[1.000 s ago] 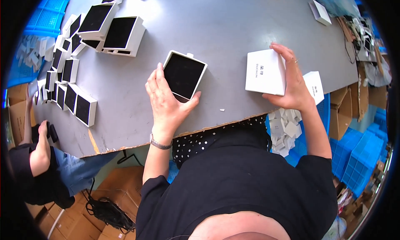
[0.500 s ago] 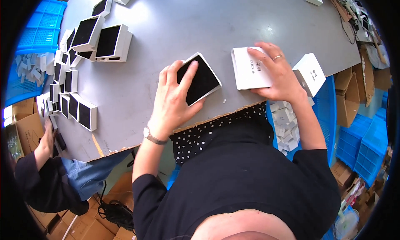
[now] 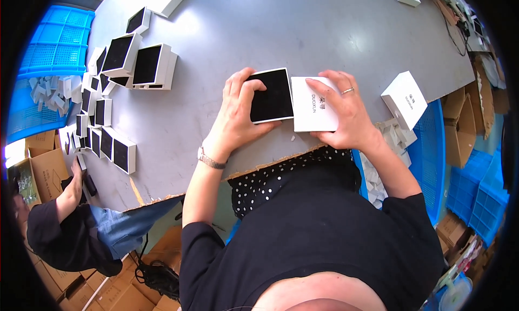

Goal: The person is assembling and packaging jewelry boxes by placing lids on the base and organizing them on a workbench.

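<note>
Hands pin both parts flat at table (image 3: pixel 227 19) near edge: our left hand (image 3: pixel 235 116) grips black-lined tray (image 3: pixel 270 95), right hand (image 3: pixel 343 114) presses white lid (image 3: pixel 313 103) alongside, edges touching for alignment.

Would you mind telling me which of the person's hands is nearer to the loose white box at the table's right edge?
Right. The right hand rests on the white lid, just left of the loose white box; the left hand lies farther left, on the black-lined tray.

My grey table (image 3: pixel 324 24) carries the black-lined box tray (image 3: pixel 272 95) and white lid (image 3: pixel 312 104) under my hands, another white box (image 3: pixel 404 98) at its right edge, and open trays (image 3: pixel 141 67) clustered along my left, perhaps a dozen or more
</note>
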A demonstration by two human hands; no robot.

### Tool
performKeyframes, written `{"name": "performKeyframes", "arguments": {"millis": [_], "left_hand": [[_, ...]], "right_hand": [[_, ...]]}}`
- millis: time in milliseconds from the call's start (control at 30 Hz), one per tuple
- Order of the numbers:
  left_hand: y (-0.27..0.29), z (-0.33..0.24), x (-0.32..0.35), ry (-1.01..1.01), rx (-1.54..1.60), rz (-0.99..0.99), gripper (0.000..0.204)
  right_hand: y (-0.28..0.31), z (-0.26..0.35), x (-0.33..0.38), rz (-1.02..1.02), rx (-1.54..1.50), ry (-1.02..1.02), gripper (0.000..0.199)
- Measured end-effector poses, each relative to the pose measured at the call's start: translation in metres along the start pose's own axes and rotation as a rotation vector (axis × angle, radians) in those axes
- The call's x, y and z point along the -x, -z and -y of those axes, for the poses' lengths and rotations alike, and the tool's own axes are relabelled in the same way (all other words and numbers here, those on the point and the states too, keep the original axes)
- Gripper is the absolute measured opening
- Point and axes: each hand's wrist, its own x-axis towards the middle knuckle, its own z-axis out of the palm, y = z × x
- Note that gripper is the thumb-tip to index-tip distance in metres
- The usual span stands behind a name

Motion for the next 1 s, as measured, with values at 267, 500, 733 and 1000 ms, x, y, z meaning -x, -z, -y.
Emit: {"name": "performKeyframes", "arguments": {"millis": [267, 500, 733, 1000], "left_hand": [[-0.008, -0.012, 0.017, 0.002, 0.02, -0.023, 0.09], [-0.033, -0.027, 0.011, -0.014, 0.37, -0.031, 0.153], [-0.031, -0.016, -0.002, -0.045, 0.315, 0.073, 0.13], [0.103, 0.089, -0.012, 0.438, -0.812, -0.532, 0.067]], "right_hand": [[0.002, -0.019, -0.023, 0.056, -0.107, 0.097, 0.089], [-0.028, 0.001, -0.023, 0.062, -0.112, 0.148, 0.089], [0.0, 0.01, -0.031, 0.261, 0.215, 0.105, 0.082], [0.134, -0.069, 0.027, 0.003, 0.793, -0.531, 0.061]]}}
